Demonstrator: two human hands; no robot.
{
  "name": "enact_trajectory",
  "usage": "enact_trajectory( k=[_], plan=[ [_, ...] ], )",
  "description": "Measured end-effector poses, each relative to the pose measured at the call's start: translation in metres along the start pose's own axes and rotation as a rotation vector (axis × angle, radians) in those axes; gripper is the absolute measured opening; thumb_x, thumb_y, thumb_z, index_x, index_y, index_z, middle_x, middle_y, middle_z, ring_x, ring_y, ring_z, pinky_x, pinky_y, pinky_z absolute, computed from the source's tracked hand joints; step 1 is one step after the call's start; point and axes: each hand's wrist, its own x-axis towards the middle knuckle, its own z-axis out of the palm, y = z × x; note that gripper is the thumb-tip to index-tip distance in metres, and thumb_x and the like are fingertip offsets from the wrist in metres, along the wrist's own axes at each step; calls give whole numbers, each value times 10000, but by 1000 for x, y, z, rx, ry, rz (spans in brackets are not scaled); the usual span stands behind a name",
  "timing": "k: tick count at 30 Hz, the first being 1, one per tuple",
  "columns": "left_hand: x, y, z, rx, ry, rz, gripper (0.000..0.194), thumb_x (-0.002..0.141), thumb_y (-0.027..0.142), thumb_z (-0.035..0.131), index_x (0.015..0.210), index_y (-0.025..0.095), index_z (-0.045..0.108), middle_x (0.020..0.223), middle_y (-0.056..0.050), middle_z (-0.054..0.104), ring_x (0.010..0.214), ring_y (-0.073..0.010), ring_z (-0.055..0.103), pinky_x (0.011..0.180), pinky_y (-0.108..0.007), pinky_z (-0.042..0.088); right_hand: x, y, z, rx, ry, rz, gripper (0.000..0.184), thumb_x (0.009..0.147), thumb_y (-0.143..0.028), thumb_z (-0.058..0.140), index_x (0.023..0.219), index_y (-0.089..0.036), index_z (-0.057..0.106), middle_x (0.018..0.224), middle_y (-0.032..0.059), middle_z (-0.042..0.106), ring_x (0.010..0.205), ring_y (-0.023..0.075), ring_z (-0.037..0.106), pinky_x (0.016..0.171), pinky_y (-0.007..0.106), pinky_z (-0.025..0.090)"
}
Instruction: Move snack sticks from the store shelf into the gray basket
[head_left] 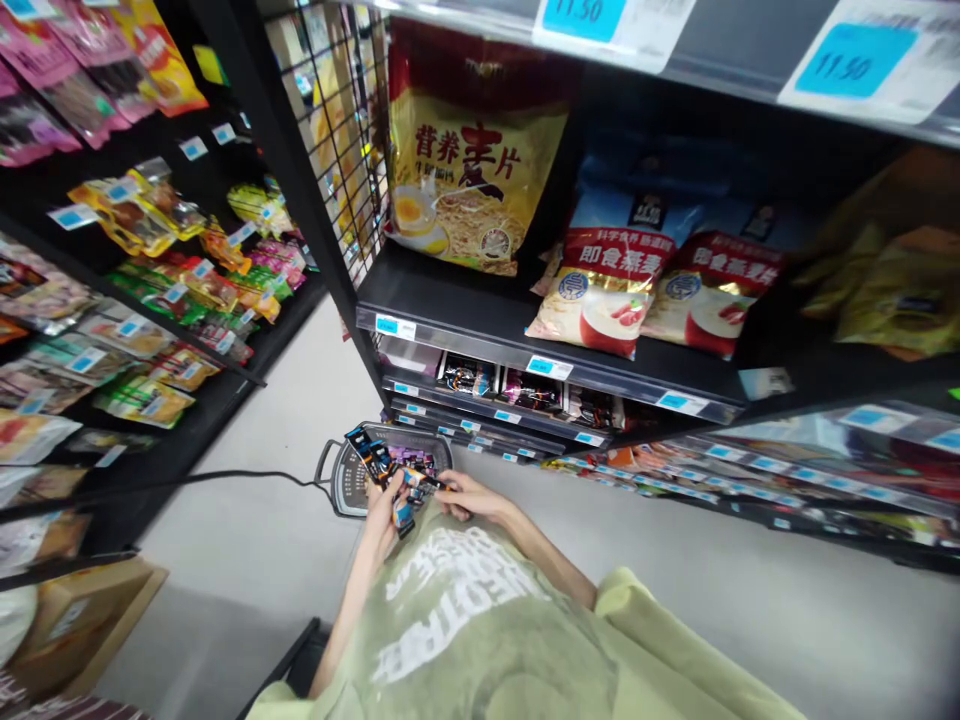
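Observation:
My left hand is closed around a fanned bunch of small dark snack packets with blue and orange print. My right hand is closed on packets at the other end of the same bunch, fingers curled. Both hands are held low in front of my pale green shirt, just above a grey shopping basket on the floor that holds more small packets. The shelves stand above and behind the hands.
A black shelf unit to the right carries a yellow oat bag and two red-and-blue oatmeal bags. Snack racks line the left. A black cable crosses the grey floor. A cardboard box sits lower left.

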Motion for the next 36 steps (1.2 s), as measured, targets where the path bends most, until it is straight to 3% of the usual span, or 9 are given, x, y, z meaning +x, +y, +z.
enact_trajectory(
  k=[3, 7, 12, 16, 21, 26, 28, 32, 36],
  plan=[
    [7, 2, 6, 22, -21, 43, 448, 616, 398, 893, 791, 196, 534, 544, 81, 492, 434, -52, 435, 422, -165, 337, -2, -8, -21, 129, 131, -131, 588, 657, -558, 855, 1056, -224, 582, 908, 5, 672, 598, 139, 686, 460, 213, 503],
    [9, -1, 9, 107, 13, 28, 449, 600, 371, 894, 753, 202, 508, 565, 78, 507, 442, -61, 450, 426, -179, 343, 1, -14, -40, 279, 370, -249, 496, 693, -584, 821, 906, -174, 642, 799, 42, 697, 633, 183, 724, 562, 261, 575],
    [2, -12, 16, 304, -11, -58, 474, 535, 376, 909, 781, 189, 551, 557, 77, 529, 449, -71, 461, 443, -193, 350, 12, -22, -45, 404, 548, -316, 525, 776, -681, 692, 834, -159, 686, 795, 89, 748, 416, 90, 536, 388, 220, 410],
    [0, -17, 20, 336, -78, -56, 475, 523, 371, 910, 781, 183, 558, 571, 71, 546, 452, -69, 453, 450, -200, 349, 17, -29, -43, 429, 656, -343, 641, 808, -779, 544, 819, -157, 699, 856, 120, 771, 380, 71, 404, 342, 241, 266],
    [-1, -15, 21, 251, -73, -72, 515, 501, 347, 919, 876, 187, 603, 617, 64, 573, 450, -63, 450, 458, -207, 343, 10, -33, -40, 411, 640, -407, 616, 795, -763, 572, 939, -176, 695, 894, 113, 769, 441, 105, 485, 374, 248, 310],
    [-4, -14, 25, 206, -77, -22, 500, 511, 364, 919, 856, 185, 605, 604, 58, 557, 448, -67, 440, 458, -217, 348, 5, -28, -24, 190, 210, -233, 557, 676, -639, 796, 907, -143, 685, 643, 50, 712, 530, 181, 655, 530, 279, 503],
    [-4, -14, 27, 259, -72, -3, 458, 525, 378, 914, 776, 184, 584, 550, 60, 520, 435, -72, 423, 440, -220, 324, 7, -25, -17, 136, 154, -182, 567, 649, -633, 817, 886, -134, 686, 647, 45, 712, 573, 196, 687, 573, 294, 532],
    [-3, -18, 28, 331, -28, 30, 439, 563, 411, 891, 685, 188, 534, 516, 58, 498, 433, -74, 420, 434, -211, 321, 13, -22, -14, 145, 337, -277, 543, 645, -646, 811, 838, -160, 662, 643, 19, 699, 575, 168, 662, 587, 287, 526],
    [-4, -20, 28, 318, -25, 44, 446, 552, 411, 892, 726, 180, 553, 544, 63, 504, 446, -68, 422, 445, -201, 334, 16, -23, -17, 204, 540, -405, 510, 657, -643, 807, 823, -196, 626, 574, -14, 643, 505, 147, 592, 531, 278, 487]
  ],
)
